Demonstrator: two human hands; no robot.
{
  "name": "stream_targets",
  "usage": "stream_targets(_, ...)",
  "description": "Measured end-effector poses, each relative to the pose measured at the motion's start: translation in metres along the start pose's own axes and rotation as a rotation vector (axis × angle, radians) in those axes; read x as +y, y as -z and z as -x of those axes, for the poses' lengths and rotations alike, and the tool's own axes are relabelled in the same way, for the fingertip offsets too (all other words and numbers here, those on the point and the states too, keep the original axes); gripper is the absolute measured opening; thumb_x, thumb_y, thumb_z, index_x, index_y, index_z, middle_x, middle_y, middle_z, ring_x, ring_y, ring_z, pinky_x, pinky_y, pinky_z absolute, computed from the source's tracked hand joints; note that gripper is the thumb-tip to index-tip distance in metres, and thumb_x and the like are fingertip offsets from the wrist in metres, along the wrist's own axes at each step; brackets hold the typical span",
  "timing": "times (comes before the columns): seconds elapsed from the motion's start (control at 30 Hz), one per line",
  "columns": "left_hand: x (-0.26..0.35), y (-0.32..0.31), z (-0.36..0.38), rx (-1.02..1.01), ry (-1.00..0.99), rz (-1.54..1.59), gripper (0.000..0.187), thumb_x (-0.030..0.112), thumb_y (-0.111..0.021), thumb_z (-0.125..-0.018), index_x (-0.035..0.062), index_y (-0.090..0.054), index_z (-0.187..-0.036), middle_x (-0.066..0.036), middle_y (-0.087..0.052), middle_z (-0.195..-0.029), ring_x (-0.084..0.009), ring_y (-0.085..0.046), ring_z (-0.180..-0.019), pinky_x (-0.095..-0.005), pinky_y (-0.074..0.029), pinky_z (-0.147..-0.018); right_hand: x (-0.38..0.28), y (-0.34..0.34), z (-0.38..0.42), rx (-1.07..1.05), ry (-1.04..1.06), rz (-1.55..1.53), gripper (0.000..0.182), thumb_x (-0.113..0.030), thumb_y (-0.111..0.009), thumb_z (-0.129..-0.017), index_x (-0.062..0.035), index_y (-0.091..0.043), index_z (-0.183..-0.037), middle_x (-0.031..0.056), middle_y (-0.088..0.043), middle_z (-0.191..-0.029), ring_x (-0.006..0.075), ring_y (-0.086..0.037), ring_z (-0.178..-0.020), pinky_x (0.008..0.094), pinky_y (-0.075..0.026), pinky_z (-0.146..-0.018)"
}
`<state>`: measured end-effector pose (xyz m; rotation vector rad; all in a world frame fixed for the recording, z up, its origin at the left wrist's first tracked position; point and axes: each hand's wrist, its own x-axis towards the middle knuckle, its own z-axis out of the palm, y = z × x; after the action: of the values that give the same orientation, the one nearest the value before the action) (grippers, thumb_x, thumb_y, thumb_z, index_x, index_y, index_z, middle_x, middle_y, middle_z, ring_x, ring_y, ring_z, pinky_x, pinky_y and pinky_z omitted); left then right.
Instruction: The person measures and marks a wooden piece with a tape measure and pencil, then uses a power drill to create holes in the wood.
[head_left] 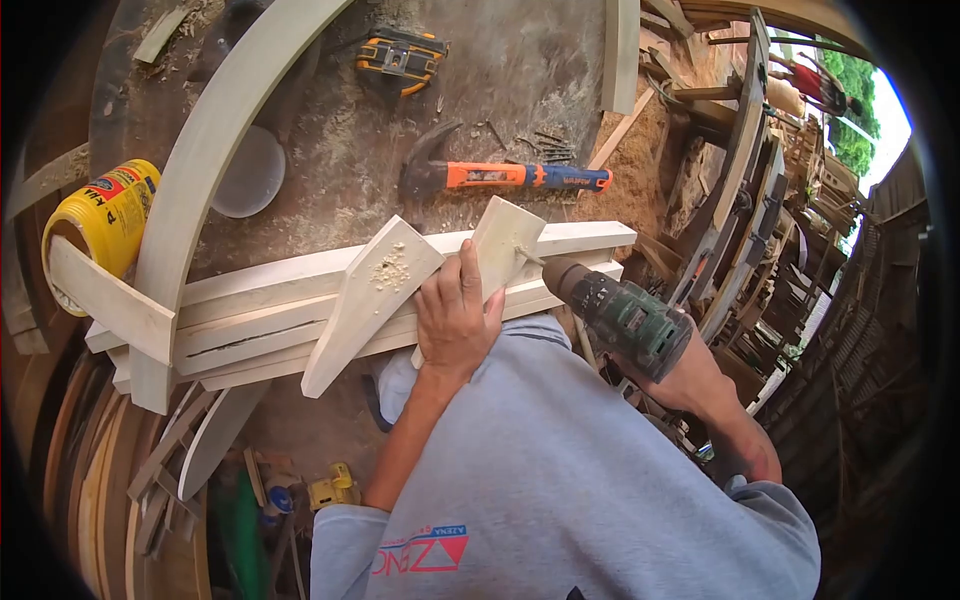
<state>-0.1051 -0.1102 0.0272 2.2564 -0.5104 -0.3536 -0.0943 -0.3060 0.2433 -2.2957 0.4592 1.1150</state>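
Note:
My left hand (455, 310) presses down on a short, pale wooden board (508, 232), fingers stretched over its face. A green and black power drill (625, 320) is gripped in my right hand (690, 375). Its bit meets the board near the right edge, with a few shavings around that spot. Left of my left hand lies a second angled wooden piece (370, 295) with a heap of shavings on it. Both pieces rest across a stack of long wooden strips (265, 330).
A hammer (520, 177) with an orange and blue handle lies beyond the strips, beside loose nails (550, 147). A tool battery (402, 58) sits farther back. At left are a curved wooden piece (195, 170), a yellow tub (110, 215) and a white round lid (250, 172). A person (815, 80) is far right.

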Motion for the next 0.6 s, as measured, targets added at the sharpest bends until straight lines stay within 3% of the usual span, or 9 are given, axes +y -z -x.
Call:
stream_targets(0.1, 0.0, -0.001, 0.0, -0.002, 0.0, -0.002, 0.091, 0.024, -0.086, -0.069, 0.0011, -0.046, -0.148, -0.014, -0.049, -0.126, -0.0324, -0.048, -0.107, -0.0448, -0.043, -0.092, 0.008, -0.002, 0.005, 0.018, 0.024, 0.051, 0.017, -0.006, -0.069, -0.078, -0.0023, -0.065, -0.094, 0.0164, -0.066, -0.081, 0.0348, -0.065, -0.072, 0.039, -0.053, -0.07)
stream_targets(0.17, 0.0, 0.0, -0.001, -0.005, 0.007, 0.003, 0.091, 0.023, -0.086, -0.069, 0.0011, -0.047, -0.148, -0.014, -0.049, -0.125, -0.0325, -0.049, -0.107, -0.0447, -0.043, -0.092, 0.013, -0.001, 0.011, -0.258, -0.218, 0.086, 0.032, -0.02, -0.069, -0.09, -0.0081, -0.068, -0.119, 0.0099, -0.07, -0.116, 0.0347, -0.062, -0.109, 0.0449, -0.046, -0.097)
stream_targets(0.3, -0.001, 0.001, -0.001, -0.009, 0.003, 0.02, 0.091, 0.021, -0.087, -0.068, 0.0007, -0.047, -0.147, -0.014, -0.05, -0.124, -0.0325, -0.05, -0.106, -0.0444, -0.043, -0.091, 0.015, -0.013, 0.014, -0.24, -0.175, 0.069, 0.032, -0.018, -0.07, -0.089, -0.0071, -0.067, -0.119, 0.0118, -0.07, -0.114, 0.0364, -0.063, -0.103, 0.0462, -0.047, -0.093)
stream_targets(0.37, -0.001, 0.002, -0.001, -0.012, 0.0, 0.023, 0.091, 0.021, -0.087, -0.068, 0.0005, -0.047, -0.147, -0.014, -0.05, -0.124, -0.0325, -0.05, -0.105, -0.0444, -0.043, -0.091, -0.004, -0.01, 0.004, 0.062, -0.058, -0.152, 0.019, -0.004, -0.067, -0.079, -0.0009, -0.066, -0.098, 0.0155, -0.068, -0.088, 0.0345, -0.066, -0.081, 0.039, -0.053, -0.077)
stream_targets(0.6, 0.0, 0.005, -0.003, -0.024, -0.006, 0.029, 0.091, 0.02, -0.087, -0.067, -0.0007, -0.047, -0.147, -0.015, -0.05, -0.124, -0.0326, -0.05, -0.105, -0.0442, -0.043, -0.091, 0.009, -0.025, 0.012, -0.03, -0.096, -0.183, 0.027, -0.006, -0.067, -0.082, -0.0024, -0.068, -0.108, 0.0164, -0.07, -0.097, 0.0347, -0.067, -0.085, 0.0409, -0.053, -0.08)
